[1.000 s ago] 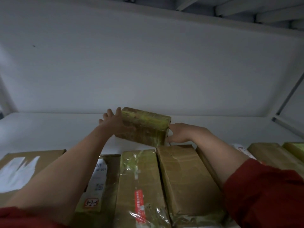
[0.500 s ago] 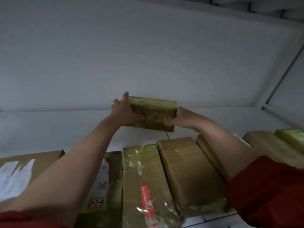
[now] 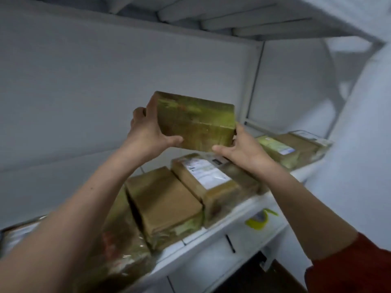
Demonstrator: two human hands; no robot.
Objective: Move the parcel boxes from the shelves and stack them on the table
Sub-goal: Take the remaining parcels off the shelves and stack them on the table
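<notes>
Up above the shelf [image 3: 213, 248], the parcel box [image 3: 196, 121], wrapped in yellowish-green tape, hangs clear between both hands. The left grip [image 3: 148, 132] clasps its left end, thumb under the bottom edge. The right grip [image 3: 243, 149] clasps the lower right corner, thumb along the underside. Below, other parcels lie on the white shelf: a plain brown box [image 3: 163, 199] and a labelled box [image 3: 203, 176] touching it. A white wall [image 3: 84, 92] backs the shelf, and an upper shelf [image 3: 232, 20] runs overhead.
</notes>
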